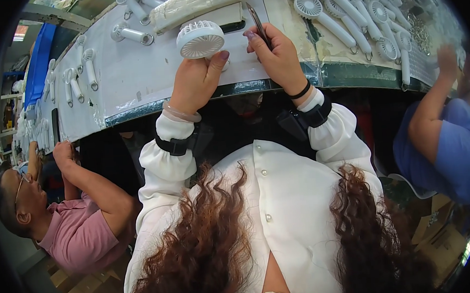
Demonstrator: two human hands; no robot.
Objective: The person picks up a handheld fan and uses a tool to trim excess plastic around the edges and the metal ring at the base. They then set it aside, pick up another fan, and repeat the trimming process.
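– What's at the far left?
– A person in a pink shirt [88, 230], then loose fans [90, 69] lying on the table [138, 82].
– And the left hand [195, 84]?
– Its fingers are folded, holding a white fan [201, 41] head-up over the table's near part.
– The right hand [279, 56]?
– Fingers narrow, pinching a slim dark tool [260, 26], apart from that fan.
– Further right?
– A heap of fans [337, 29], then someone in blue [455, 136].
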